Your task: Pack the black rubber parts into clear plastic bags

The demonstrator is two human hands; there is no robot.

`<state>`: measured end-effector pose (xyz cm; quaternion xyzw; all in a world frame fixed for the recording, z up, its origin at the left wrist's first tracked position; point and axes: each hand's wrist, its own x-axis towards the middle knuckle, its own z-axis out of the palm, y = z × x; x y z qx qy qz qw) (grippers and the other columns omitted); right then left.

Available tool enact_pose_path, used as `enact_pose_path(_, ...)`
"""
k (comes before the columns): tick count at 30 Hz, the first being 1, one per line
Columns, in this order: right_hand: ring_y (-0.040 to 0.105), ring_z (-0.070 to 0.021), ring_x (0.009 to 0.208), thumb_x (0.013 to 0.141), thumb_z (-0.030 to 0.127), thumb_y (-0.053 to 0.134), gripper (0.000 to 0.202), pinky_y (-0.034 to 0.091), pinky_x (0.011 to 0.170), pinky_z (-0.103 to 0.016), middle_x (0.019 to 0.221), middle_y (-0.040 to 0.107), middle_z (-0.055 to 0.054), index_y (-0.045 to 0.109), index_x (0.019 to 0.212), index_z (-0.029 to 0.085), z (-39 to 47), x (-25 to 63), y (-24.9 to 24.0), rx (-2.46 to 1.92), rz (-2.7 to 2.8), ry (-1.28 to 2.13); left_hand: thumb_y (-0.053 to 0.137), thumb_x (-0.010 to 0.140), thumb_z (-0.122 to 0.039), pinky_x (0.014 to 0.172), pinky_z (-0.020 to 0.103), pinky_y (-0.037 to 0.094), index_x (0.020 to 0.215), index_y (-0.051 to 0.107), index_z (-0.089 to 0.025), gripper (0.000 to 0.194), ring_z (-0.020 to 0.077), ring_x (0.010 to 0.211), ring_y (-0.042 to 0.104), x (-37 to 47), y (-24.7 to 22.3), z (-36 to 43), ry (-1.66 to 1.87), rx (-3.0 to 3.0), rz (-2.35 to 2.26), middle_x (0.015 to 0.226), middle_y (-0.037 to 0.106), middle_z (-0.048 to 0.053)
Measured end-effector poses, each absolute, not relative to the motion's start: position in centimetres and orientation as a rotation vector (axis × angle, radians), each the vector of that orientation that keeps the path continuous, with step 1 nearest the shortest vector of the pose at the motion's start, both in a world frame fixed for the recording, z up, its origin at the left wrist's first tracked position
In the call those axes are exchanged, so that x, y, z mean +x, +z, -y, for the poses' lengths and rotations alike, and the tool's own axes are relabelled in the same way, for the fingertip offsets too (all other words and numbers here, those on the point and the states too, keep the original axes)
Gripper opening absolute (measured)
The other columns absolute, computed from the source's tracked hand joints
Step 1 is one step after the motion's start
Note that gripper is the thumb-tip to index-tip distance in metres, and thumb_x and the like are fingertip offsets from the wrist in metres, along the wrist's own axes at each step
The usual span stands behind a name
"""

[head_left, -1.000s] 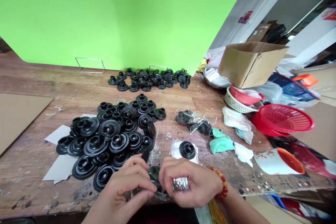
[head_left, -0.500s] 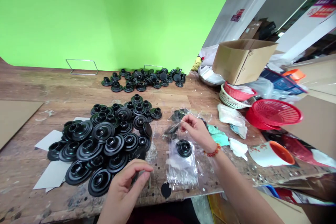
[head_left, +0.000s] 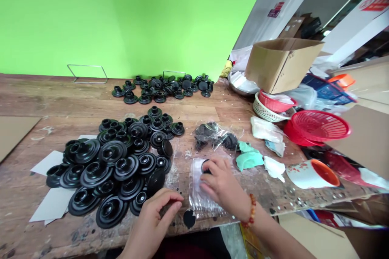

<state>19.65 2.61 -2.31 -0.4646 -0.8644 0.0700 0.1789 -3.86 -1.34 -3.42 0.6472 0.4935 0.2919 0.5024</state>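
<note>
A large heap of black round discs with raised hubs (head_left: 112,153) covers the left half of the wooden table (head_left: 200,109). Just right of the heap's front, my left hand (head_left: 152,218) hovers over the table edge, thumb and forefinger apart, nothing between them. My right hand (head_left: 220,184), with a bead bracelet at the wrist, rests on a stack of clear plastic bags (head_left: 196,194), its fingers curled over a black disc (head_left: 206,166) that is mostly hidden. Behind it sit black discs in clear bags (head_left: 230,141).
More black discs (head_left: 161,89) lie along the green panel (head_left: 136,20). At right are teal cloth (head_left: 249,158), a white cup with orange inside (head_left: 306,174), red baskets (head_left: 319,125) and a cardboard box (head_left: 273,64). Grey sheets (head_left: 50,206) stick out under the heap.
My right hand has moved from the bagged discs down towards me and onto the disc on the bag stack. The bagged discs are uncovered. My left hand has barely moved.
</note>
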Motion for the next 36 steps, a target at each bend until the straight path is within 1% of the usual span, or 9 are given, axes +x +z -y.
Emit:
enact_pose_path(2,0.040,-0.0356,0.124,0.079,0.034,0.074,0.020,0.029,0.103,-0.058,0.120,0.061,-0.011,0.069,0.092,0.019,-1.6,19.2,-3.8,-1.370,2.494,0.073,0.051,0.092,-0.030,0.080,0.027,0.047,0.088,0.068,-0.023,0.019,0.0188,0.089,0.063,-3.6,-3.4,1.3,0.710,1.548,-1.172,0.092,0.069,0.004)
enact_pose_path(4,0.033,-0.0356,0.132,0.082,0.028,0.071,0.015,0.024,0.106,-0.058,0.128,0.058,-0.011,0.070,0.095,0.019,-1.1,19.2,-5.3,-1.422,2.417,0.022,0.051,0.092,-0.031,0.081,0.028,0.047,0.088,0.068,-0.023,0.020,0.0197,0.089,0.063,-3.5,-3.5,1.3,0.715,1.508,-1.168,0.092,0.069,0.005)
enact_pose_path(9,0.041,-0.0285,0.127,0.092,0.014,0.052,0.021,0.028,0.105,-0.055,0.116,0.064,-0.007,0.071,0.090,0.023,-1.1,19.7,-6.7,-1.398,2.150,0.120,0.053,0.090,-0.035,0.080,0.028,0.047,0.088,0.070,-0.022,0.021,0.0206,0.087,0.064,-3.6,-3.4,1.4,0.741,1.330,-1.212,0.089,0.071,0.004)
enact_pose_path(19,0.039,-0.0342,0.128,0.090,0.012,0.050,0.024,0.028,0.102,-0.062,0.119,0.063,-0.010,0.071,0.081,0.019,-2.0,18.9,-5.3,-1.410,2.110,0.194,0.059,0.086,-0.043,0.089,0.033,0.049,0.093,0.073,-0.021,0.027,0.0241,0.096,0.067,-4.3,-4.1,1.7,0.798,1.079,-1.228,0.095,0.075,0.005)
enact_pose_path(23,0.046,-0.0298,0.122,0.089,0.010,0.052,0.020,0.036,0.100,-0.056,0.113,0.064,-0.010,0.068,0.095,0.021,-1.3,18.0,-2.8,-1.244,1.982,0.091,0.063,0.082,-0.048,0.092,0.035,0.050,0.094,0.074,-0.019,0.034,0.0247,0.096,0.068,-4.2,-3.3,1.9,0.860,0.919,-1.159,0.094,0.077,0.008)
enact_pose_path(27,0.049,-0.0267,0.119,0.087,0.008,0.054,0.026,0.037,0.102,-0.050,0.113,0.066,-0.008,0.065,0.107,0.022,0.4,15.5,-0.4,-0.956,2.256,0.067,0.063,0.082,-0.050,0.095,0.037,0.050,0.118,0.067,-0.022,0.046,0.0251,0.108,0.065,-4.0,-2.3,2.0,0.939,0.656,-1.008,0.112,0.074,0.010)
enact_pose_path(32,0.046,-0.0274,0.124,0.089,0.030,0.063,0.025,0.035,0.106,-0.048,0.121,0.064,-0.010,0.063,0.112,0.019,0.9,12.8,-0.4,-0.766,2.336,0.351,0.071,0.078,-0.040,0.083,0.031,0.054,0.101,0.074,-0.019,0.031,0.0217,0.089,0.069,-4.8,-2.4,1.9,0.960,0.638,-1.158,0.093,0.078,0.006)
enact_pose_path(34,0.046,-0.0281,0.125,0.086,0.033,0.067,0.037,0.037,0.105,-0.049,0.128,0.058,-0.012,0.059,0.120,0.022,0.4,12.3,-0.9,-0.980,2.113,0.625,0.070,0.078,-0.042,0.079,0.032,0.056,0.095,0.076,-0.018,0.029,0.0222,0.087,0.069,-5.2,-2.5,1.9,0.977,0.619,-1.174,0.089,0.077,0.006)
enact_pose_path(36,0.057,-0.0251,0.112,0.082,0.029,0.069,0.044,0.047,0.096,-0.044,0.120,0.061,-0.011,0.057,0.124,0.022,-0.2,11.8,-1.4,-1.131,1.829,1.073,0.072,0.076,-0.041,0.077,0.032,0.057,0.090,0.076,-0.017,0.028,0.0216,0.085,0.068,-5.4,-2.4,2.0,0.994,0.621,-1.161,0.088,0.075,0.005)
